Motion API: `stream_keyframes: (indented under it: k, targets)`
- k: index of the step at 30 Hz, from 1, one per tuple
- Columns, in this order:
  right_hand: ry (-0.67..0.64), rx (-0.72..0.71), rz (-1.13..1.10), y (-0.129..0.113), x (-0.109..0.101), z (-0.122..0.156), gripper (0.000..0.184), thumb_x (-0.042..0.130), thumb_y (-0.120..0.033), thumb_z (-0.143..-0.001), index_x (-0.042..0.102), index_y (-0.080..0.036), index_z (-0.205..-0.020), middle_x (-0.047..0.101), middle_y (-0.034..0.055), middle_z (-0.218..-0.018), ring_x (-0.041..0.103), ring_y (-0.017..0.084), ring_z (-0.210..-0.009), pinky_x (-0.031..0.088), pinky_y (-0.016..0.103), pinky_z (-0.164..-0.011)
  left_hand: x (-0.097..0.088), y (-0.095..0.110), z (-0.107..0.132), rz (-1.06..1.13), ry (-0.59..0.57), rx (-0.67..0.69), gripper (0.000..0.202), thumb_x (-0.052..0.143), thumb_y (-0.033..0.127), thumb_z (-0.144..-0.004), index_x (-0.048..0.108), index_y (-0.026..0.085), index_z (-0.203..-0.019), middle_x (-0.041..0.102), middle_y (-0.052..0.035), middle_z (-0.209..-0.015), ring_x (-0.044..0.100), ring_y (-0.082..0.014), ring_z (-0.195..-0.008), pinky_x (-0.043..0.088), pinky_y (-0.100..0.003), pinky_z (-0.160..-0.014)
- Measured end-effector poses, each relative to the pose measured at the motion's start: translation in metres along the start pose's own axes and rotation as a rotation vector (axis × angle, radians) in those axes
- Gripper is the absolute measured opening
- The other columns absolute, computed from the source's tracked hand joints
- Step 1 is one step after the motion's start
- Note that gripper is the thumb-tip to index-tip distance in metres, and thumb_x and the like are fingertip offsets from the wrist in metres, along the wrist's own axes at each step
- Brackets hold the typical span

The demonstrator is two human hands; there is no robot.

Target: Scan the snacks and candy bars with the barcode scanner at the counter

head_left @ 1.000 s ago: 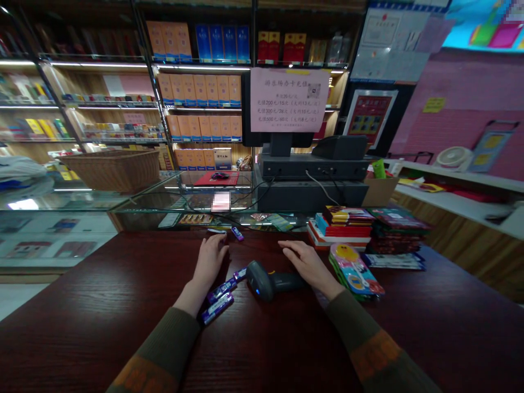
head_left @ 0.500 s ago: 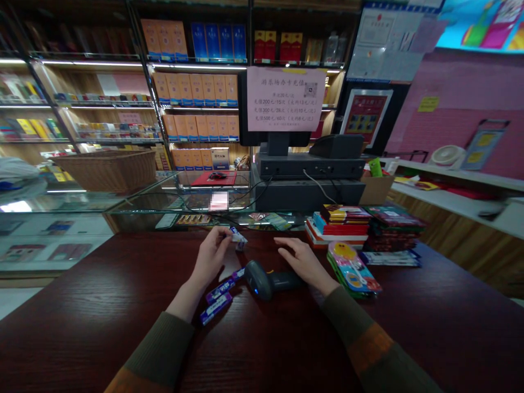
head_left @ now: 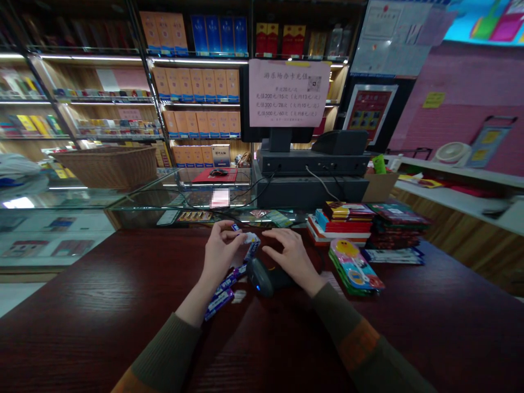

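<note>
My left hand (head_left: 221,248) is raised above the dark wooden counter (head_left: 102,305), its fingers pinched on a small purple and white packet (head_left: 248,242). Just to the right, my right hand (head_left: 287,254) reaches toward that packet with fingers spread, holding nothing. It hovers over a black handheld barcode scanner (head_left: 262,277) that lies on the counter. Two more purple packets (head_left: 223,292) lie beside my left wrist.
A stack of colourful packs and books (head_left: 360,224) sits on the counter to the right. Behind stand a cash register with monitor and pink sign (head_left: 289,101), a glass display case (head_left: 123,207), a wicker basket (head_left: 108,166) and stocked shelves.
My left hand picked a purple packet off the counter's far edge and lifted it rightward. My right hand moved left from the counter, over the scanner, toward the packet.
</note>
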State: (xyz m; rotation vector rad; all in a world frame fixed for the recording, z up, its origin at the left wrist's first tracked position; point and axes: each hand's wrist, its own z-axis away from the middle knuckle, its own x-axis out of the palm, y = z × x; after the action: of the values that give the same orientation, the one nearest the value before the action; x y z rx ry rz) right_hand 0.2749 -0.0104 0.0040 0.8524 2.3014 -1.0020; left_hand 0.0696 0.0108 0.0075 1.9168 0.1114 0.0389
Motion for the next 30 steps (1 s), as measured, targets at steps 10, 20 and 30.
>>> stream_keyframes:
  k: [10, 20, 30]
  targets:
    - [0.047, -0.096, 0.126, -0.009, 0.0, 0.005, 0.016, 0.072, -0.037, -0.087, 0.075, -0.031, -0.102, 0.073, 0.0034, -0.119, 0.056, 0.029, -0.122, 0.026, 0.055, -0.114, 0.022, 0.001, 0.011, 0.098, -0.148, -0.083, 0.053, 0.079, 0.034, -0.07, 0.057, 0.02, -0.116, 0.077, -0.0097, -0.102, 0.071, -0.0265, -0.111, 0.058, -0.039, -0.091]
    - [0.102, 0.149, -0.302, 0.018, 0.004, -0.001, 0.028, 0.059, -0.047, -0.094, 0.077, -0.026, -0.091, 0.073, 0.0062, -0.113, 0.063, 0.025, -0.111, 0.045, 0.043, -0.102, 0.005, -0.031, -0.005, -0.159, -0.306, 0.069, 0.035, 0.052, 0.034, -0.095, 0.059, 0.022, -0.127, 0.071, -0.01, -0.127, 0.065, -0.0212, -0.122, 0.044, -0.043, -0.111]
    - [0.186, 0.437, -0.868, 0.024, 0.004, -0.004, 0.042, 0.074, -0.057, -0.079, 0.077, -0.023, -0.103, 0.07, 0.0071, -0.126, 0.062, 0.025, -0.119, 0.05, 0.039, -0.099, -0.004, -0.051, -0.011, -0.51, -0.454, 0.118, 0.056, 0.068, 0.027, -0.083, 0.052, 0.031, -0.137, 0.066, -0.0073, -0.137, 0.056, -0.0282, -0.134, 0.003, -0.065, -0.122]
